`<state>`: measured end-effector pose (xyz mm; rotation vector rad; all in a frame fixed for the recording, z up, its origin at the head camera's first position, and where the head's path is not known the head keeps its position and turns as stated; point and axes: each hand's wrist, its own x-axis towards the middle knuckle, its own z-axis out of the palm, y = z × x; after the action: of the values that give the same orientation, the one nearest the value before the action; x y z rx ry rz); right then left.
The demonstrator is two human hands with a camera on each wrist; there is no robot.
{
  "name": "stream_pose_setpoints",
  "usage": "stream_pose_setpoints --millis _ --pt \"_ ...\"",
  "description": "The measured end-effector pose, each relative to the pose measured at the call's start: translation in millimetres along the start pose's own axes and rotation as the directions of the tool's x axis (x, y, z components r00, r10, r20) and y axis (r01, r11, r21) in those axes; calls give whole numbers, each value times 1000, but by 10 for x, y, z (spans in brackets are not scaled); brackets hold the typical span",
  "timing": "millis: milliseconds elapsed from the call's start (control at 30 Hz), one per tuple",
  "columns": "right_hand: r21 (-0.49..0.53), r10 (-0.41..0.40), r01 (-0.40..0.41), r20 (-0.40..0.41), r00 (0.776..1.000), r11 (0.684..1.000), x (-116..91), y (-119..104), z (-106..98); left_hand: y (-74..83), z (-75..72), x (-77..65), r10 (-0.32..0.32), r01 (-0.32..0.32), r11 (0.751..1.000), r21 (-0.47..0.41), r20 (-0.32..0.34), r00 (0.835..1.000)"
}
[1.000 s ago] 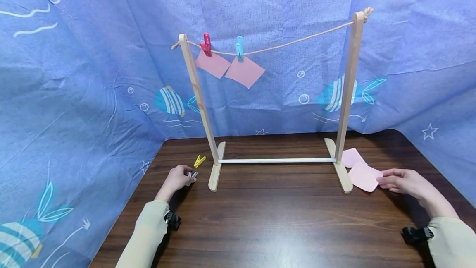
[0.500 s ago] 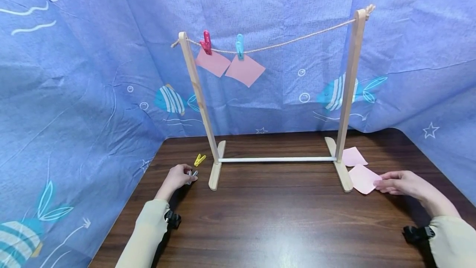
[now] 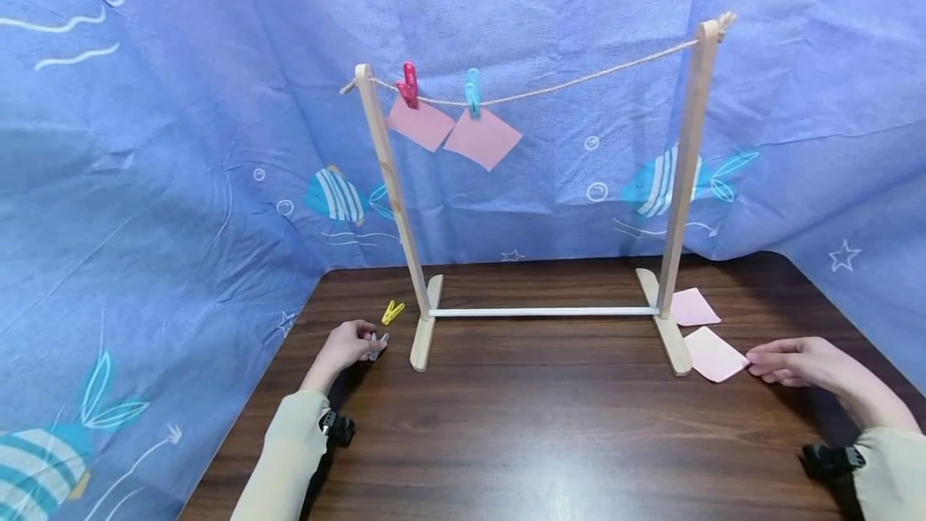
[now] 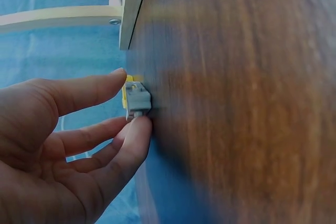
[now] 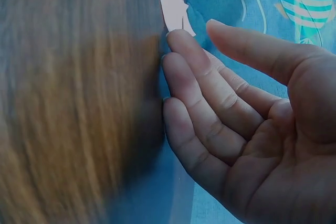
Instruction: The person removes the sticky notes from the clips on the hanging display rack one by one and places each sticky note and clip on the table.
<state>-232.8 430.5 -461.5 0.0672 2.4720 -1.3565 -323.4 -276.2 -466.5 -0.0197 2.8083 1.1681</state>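
Note:
My left hand (image 3: 352, 346) holds a small grey clothespin (image 4: 138, 99) between thumb and fingertips, low over the table at the left; the clothespin overlaps a yellow clothespin (image 3: 392, 312) in the left wrist view. At the right, my right hand (image 3: 803, 364) has its fingertips at the corner of a pink square of paper (image 3: 714, 354). The right wrist view shows the thumb spread away from the fingers, with the paper's edge at the index fingertip. A second pink square (image 3: 694, 307) lies just behind the first.
A wooden stand (image 3: 687, 159) with a white crossbar (image 3: 542, 312) spans the back of the dark table (image 3: 542, 424). On its rope (image 3: 586, 82), a red clothespin (image 3: 410, 87) and a blue clothespin (image 3: 473, 93) each hold a pink square. A blue fish-patterned cloth (image 3: 542, 207) hangs behind.
The front pink square has slid slightly nearer and turned, parting from the square behind it. My right hand has shifted a little to the right; the left stays with the grey clothespin.

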Motion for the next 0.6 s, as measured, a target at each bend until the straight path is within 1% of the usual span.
stream_pose_setpoints --millis 167,200,300,367,500,533,600 --pt "-1 2 -2 -35 999 1000 -17 -19 -18 -30 -23 -37 2 -2 999 -43 -12 1000" --pt "5 5 -4 -49 999 1000 -22 -26 -13 -34 -34 -45 6 -6 999 -40 -12 1000" --pt "11 -35 36 -68 997 999 -42 -59 4 -42 -82 -65 16 -17 1000 -20 -21 1000" --pt "34 -48 52 -96 994 998 -56 -100 31 -38 -131 -73 33 -33 999 4 -34 999" --pt "125 -72 90 -143 987 988 -89 -224 79 19 -258 -71 84 -81 996 43 -73 994" --pt "127 -80 100 -153 985 987 -97 -270 81 44 -295 -68 101 -97 994 58 -84 991" --pt "103 -122 139 -156 980 985 -119 -371 70 117 -365 -67 123 -116 991 65 -106 987"
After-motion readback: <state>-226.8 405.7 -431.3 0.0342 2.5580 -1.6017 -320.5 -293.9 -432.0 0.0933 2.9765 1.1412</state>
